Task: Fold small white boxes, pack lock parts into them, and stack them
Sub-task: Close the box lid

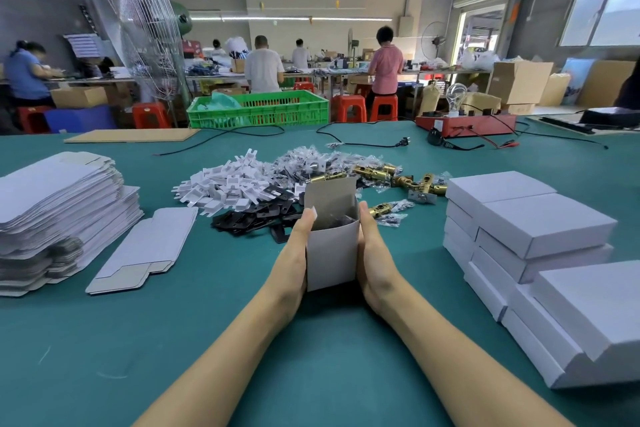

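Both hands clasp the open box from its sides, left hand and right hand, standing it upright on the tabletop. We judge this keeps its mouth steady while the lid flap awaits closing, parts inside, finished boxes stacked nearby.

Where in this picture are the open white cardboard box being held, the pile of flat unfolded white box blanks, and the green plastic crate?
Open white cardboard box [333, 258]: head view, front wall.
Pile of flat unfolded white box blanks [52, 198]: head view, top sheet.
Green plastic crate [277, 113]: head view, near side wall.
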Available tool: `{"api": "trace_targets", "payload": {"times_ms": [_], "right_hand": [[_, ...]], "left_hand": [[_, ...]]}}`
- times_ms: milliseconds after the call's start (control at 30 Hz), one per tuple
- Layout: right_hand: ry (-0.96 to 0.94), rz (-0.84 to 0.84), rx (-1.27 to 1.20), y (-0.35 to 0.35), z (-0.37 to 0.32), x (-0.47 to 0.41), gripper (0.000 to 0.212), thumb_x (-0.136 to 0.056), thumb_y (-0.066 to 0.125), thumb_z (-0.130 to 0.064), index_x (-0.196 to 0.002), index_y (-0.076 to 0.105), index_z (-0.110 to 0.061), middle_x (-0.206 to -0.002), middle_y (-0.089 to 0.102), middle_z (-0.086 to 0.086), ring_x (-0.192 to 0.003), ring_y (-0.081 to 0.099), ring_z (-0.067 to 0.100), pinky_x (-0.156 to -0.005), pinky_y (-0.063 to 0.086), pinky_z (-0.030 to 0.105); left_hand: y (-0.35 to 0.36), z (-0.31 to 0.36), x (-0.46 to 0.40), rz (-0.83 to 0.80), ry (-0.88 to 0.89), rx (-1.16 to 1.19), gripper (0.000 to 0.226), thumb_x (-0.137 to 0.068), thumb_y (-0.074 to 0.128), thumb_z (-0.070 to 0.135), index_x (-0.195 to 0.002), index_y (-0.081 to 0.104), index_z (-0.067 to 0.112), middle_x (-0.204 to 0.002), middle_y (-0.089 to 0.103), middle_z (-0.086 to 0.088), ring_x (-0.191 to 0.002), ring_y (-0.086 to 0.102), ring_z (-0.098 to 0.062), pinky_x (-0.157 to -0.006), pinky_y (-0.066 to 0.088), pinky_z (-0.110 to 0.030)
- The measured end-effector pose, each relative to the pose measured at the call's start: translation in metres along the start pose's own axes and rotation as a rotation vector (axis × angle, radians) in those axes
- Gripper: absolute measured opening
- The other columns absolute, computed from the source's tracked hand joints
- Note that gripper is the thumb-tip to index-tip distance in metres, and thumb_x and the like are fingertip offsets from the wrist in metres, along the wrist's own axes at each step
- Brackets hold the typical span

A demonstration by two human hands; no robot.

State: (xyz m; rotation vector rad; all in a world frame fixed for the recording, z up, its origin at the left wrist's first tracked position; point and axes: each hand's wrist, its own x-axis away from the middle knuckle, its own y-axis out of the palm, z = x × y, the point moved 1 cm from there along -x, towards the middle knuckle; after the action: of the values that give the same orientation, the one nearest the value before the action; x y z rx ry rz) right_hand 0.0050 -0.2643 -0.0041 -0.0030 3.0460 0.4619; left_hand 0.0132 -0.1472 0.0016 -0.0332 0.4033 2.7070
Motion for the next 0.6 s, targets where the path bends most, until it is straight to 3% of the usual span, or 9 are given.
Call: {"api": "trace_targets", "payload": {"times_ms": [100,200,267,400,600], "right_hand": [[-0.010,0.003,0.002,0.001,0.000,-0.001,0.065,-0.080,0.040,-0.073,-0.121,0.066,-0.029,-0.118,0.069,0.003,-0.112,0.064,0.021,-0.098,0.049,0.038],[-0.006,-0.013,0.004,0.001,0.001,-0.001,0.060,-0.086,0.040,-0.072,-0.120,0.066,-0.031,-0.119,0.069,0.002,-0.112,0.064,0.021,-0.095,0.051,0.037],[-0.005,-0.030,0.000,0.001,0.001,-0.002,0.057,-0.088,0.038,-0.070,-0.120,0.066,-0.032,-0.120,0.068,0.002,-0.113,0.064,0.020,-0.096,0.050,0.037],[-0.012,-0.038,-0.029,-0.001,-0.004,-0.001,0.052,-0.092,0.039,-0.062,-0.118,0.068,-0.028,-0.119,0.068,0.006,-0.115,0.062,0.027,-0.102,0.047,0.047],[-0.032,-0.002,-0.035,0.001,-0.012,-0.001,0.043,-0.093,0.047,-0.043,-0.125,0.058,-0.018,-0.122,0.065,0.015,-0.107,0.061,0.032,-0.096,0.046,0.051]], "left_hand": [[-0.002,0.000,-0.003,0.066,-0.029,-0.006,0.039,-0.094,0.046,0.055,-0.116,0.069,0.032,-0.113,0.073,-0.004,-0.104,0.070,-0.023,-0.096,0.053,-0.043],[-0.001,0.003,-0.004,0.107,-0.016,-0.006,0.029,-0.099,0.043,0.044,-0.093,0.071,0.037,-0.111,0.074,-0.006,-0.099,0.070,-0.023,-0.093,0.054,-0.047],[0.000,0.005,-0.004,0.107,0.048,0.006,0.028,-0.102,0.040,0.034,-0.097,0.068,0.038,-0.116,0.071,-0.004,-0.102,0.068,-0.023,-0.092,0.054,-0.048],[0.001,0.009,-0.004,0.069,0.137,0.071,0.030,-0.104,0.037,0.023,-0.109,0.062,0.038,-0.110,0.073,0.001,-0.093,0.070,-0.016,-0.073,0.059,-0.034],[0.000,0.009,-0.008,0.071,0.167,0.097,0.027,-0.104,0.039,0.018,-0.115,0.061,0.030,-0.111,0.073,0.000,-0.091,0.070,-0.013,-0.069,0.057,-0.028]]}}
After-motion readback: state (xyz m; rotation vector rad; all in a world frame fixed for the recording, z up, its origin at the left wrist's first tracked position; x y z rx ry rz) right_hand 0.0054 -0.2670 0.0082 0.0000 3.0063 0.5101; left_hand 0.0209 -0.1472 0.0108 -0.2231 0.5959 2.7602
